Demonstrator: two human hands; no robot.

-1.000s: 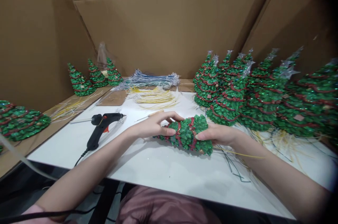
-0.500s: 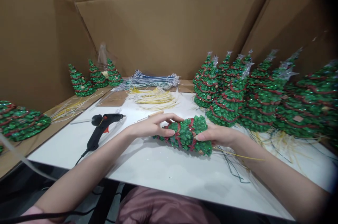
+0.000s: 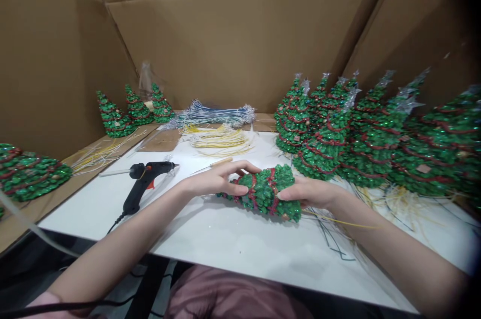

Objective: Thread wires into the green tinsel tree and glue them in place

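A small green Christmas tree ornament [image 3: 266, 191] with red garlands lies on its side just over the white tabletop, its narrow end to the left and its wide base to the right. My left hand [image 3: 225, 179] is closed around the narrow part, thumb toward me. At the base, my right hand [image 3: 306, 192] grips the tree with the thumb on its near side. Yellow and dark green wires [image 3: 332, 241] stick out below my right wrist. A wooden-handled tool [image 3: 221, 162] with a thin shaft rests behind my left hand.
A black glue gun [image 3: 145, 184] lies left on the white table [image 3: 210, 254]. Bundled blue-white wires [image 3: 218, 113] and yellow wires [image 3: 216, 137] lie at the back. Several star-topped trees [image 3: 326, 143] crowd the right; more trees [image 3: 114, 116] stand left. Cardboard walls [image 3: 240, 48] enclose the table.
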